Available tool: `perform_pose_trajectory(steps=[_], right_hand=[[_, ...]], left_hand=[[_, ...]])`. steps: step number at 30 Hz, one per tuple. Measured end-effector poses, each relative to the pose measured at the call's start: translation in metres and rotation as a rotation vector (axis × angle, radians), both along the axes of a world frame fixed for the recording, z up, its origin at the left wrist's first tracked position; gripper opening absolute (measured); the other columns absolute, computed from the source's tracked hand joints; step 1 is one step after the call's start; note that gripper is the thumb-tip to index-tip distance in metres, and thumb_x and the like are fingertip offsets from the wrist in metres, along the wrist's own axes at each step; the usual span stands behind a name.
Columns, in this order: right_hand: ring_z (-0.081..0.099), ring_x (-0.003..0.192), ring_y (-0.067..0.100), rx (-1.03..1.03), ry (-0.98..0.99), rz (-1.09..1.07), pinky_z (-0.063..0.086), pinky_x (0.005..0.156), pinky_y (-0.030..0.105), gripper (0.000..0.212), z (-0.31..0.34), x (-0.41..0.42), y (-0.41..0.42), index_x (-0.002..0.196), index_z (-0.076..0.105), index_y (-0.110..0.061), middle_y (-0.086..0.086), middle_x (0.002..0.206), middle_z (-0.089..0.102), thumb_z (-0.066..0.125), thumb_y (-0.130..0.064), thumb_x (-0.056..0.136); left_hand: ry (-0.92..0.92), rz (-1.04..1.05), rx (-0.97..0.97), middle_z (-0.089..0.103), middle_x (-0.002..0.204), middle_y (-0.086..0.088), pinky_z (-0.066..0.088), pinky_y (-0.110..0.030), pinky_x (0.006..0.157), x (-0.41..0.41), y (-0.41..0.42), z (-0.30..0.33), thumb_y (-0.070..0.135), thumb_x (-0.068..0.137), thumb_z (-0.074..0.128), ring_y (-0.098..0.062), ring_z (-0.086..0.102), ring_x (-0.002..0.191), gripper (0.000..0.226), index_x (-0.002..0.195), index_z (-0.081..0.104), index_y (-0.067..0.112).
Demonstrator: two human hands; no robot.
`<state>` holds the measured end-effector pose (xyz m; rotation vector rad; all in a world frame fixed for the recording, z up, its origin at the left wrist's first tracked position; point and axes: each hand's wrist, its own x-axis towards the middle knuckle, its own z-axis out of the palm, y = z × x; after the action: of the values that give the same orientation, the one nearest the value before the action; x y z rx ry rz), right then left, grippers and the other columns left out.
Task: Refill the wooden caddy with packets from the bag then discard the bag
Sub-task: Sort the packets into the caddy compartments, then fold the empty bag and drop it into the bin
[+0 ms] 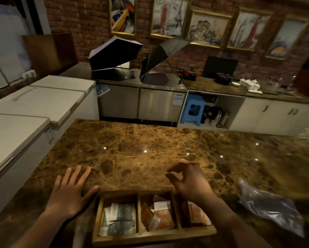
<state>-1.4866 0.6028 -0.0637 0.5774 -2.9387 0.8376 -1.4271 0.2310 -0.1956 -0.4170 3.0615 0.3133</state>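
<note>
A wooden caddy (96, 219) with three compartments sits at the near edge of the brown marble counter (150, 140). Grey-and-white packets (122, 213) fill its left compartment. Orange packets (160, 217) lie in the middle one, and more orange packets (196, 214) lie in the right one, partly behind my arm. A clear, crumpled plastic bag (271, 208) lies on the counter to the right of the caddy. My left hand (69, 192) rests flat with fingers spread, its thumb at the caddy's far left corner. My right hand (189, 179) hovers above the caddy's far right corner, fingers loosely curled and holding nothing.
White chest freezers (34, 104) line the left side. Beyond the counter stand a steel cabinet (141, 102) with two open umbrellas (160, 54) on top, a blue stool (193, 110), and a back counter with pots and white cups (248, 83).
</note>
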Motion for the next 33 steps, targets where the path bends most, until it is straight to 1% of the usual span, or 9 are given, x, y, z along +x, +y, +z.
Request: perform_pose_trajectory(steps=[2, 6, 10, 15, 20, 24, 27, 30, 33], right_hand=[[0.063, 0.101, 0.000, 0.009, -0.015, -0.098, 0.053, 0.090, 0.026, 0.015, 0.001, -0.004, 0.031, 0.105, 0.071, -0.033, -0.018, 0.108, 0.070, 0.070, -0.035, 0.091], [0.067, 0.100, 0.006, 0.009, -0.070, -0.223, 0.055, 0.089, 0.030, 0.015, -0.001, -0.005, 0.098, 0.106, 0.072, -0.032, -0.014, 0.106, 0.073, 0.069, -0.035, 0.091], [0.070, 0.092, 0.012, 0.050, -0.043, -0.344, 0.059, 0.081, 0.036, 0.019, -0.004, 0.006, 0.162, 0.102, 0.075, -0.030, -0.009, 0.098, 0.075, 0.066, -0.039, 0.087], [0.066, 0.096, 0.011, 0.086, -0.074, -0.463, 0.057, 0.084, 0.037, 0.013, -0.005, 0.022, 0.232, 0.102, 0.072, -0.033, -0.010, 0.103, 0.070, 0.064, -0.036, 0.092], [0.069, 0.098, 0.014, 0.079, -0.021, -0.633, 0.054, 0.075, 0.032, 0.020, -0.010, 0.049, 0.297, 0.102, 0.071, -0.038, -0.012, 0.106, 0.072, 0.068, -0.043, 0.083], [0.064, 0.101, 0.015, 0.127, 0.007, -0.634, 0.053, 0.072, 0.030, 0.037, -0.012, 0.066, 0.336, 0.118, 0.064, -0.041, -0.013, 0.114, 0.060, 0.072, -0.043, 0.081], [0.061, 0.114, 0.017, 0.122, -0.028, -0.583, 0.054, 0.085, 0.031, 0.054, -0.019, 0.070, 0.359, 0.134, 0.055, -0.042, -0.011, 0.130, 0.054, 0.070, -0.043, 0.082], [0.048, 0.134, 0.016, 0.130, -0.067, -0.474, 0.051, 0.102, 0.031, 0.066, -0.033, 0.068, 0.374, 0.145, 0.046, -0.040, -0.012, 0.154, 0.039, 0.070, -0.046, 0.083], [0.034, 0.147, 0.017, 0.169, -0.087, -0.394, 0.047, 0.108, 0.034, 0.071, -0.045, 0.065, 0.381, 0.149, 0.038, -0.043, -0.010, 0.166, 0.021, 0.069, -0.045, 0.086]], left_hand=[[-0.048, 0.015, 0.000, 0.003, 0.168, 0.000, 0.004, -0.048, 0.124, -0.003, 0.003, 0.009, 0.085, 0.081, 0.013, -0.025, 0.000, 0.154, 0.090, 0.157, 0.003, 0.038], [0.031, 0.073, -0.064, 0.047, 0.151, -0.001, 0.039, -0.043, 0.108, -0.021, 0.029, 0.037, 0.078, 0.086, 0.024, -0.024, 0.047, 0.134, 0.079, 0.147, 0.040, 0.031], [0.099, 0.023, -0.084, 0.064, 0.129, -0.003, 0.046, -0.038, 0.088, -0.056, 0.090, 0.069, 0.070, 0.090, 0.033, -0.025, 0.061, 0.113, 0.060, 0.126, 0.058, 0.028], [0.187, -0.101, -0.019, 0.061, 0.133, -0.002, 0.050, -0.038, 0.091, -0.093, 0.190, 0.111, 0.061, 0.096, 0.038, -0.022, 0.060, 0.116, 0.054, 0.135, 0.052, 0.027], [0.204, -0.277, 0.155, 0.061, 0.131, 0.004, 0.051, -0.038, 0.093, -0.106, 0.312, 0.130, 0.056, 0.091, 0.052, -0.020, 0.059, 0.115, 0.042, 0.127, 0.054, 0.036], [0.139, -0.487, 0.233, 0.051, 0.139, 0.009, 0.049, -0.040, 0.101, -0.098, 0.402, 0.122, 0.055, 0.089, 0.058, -0.016, 0.053, 0.121, 0.049, 0.134, 0.046, 0.042], [0.088, -0.677, 0.324, 0.035, 0.151, 0.010, 0.039, -0.031, 0.110, -0.087, 0.461, 0.104, 0.052, 0.086, 0.064, -0.014, 0.047, 0.131, 0.064, 0.143, 0.037, 0.043], [0.006, -0.815, 0.263, 0.017, 0.160, 0.020, 0.037, -0.030, 0.113, -0.078, 0.495, 0.088, 0.053, 0.081, 0.069, -0.012, 0.042, 0.138, 0.079, 0.148, 0.027, 0.046], [-0.028, -0.835, 0.188, 0.009, 0.161, 0.023, 0.040, -0.033, 0.111, -0.072, 0.510, 0.076, 0.047, 0.082, 0.072, -0.015, 0.045, 0.137, 0.084, 0.149, 0.022, 0.047]])
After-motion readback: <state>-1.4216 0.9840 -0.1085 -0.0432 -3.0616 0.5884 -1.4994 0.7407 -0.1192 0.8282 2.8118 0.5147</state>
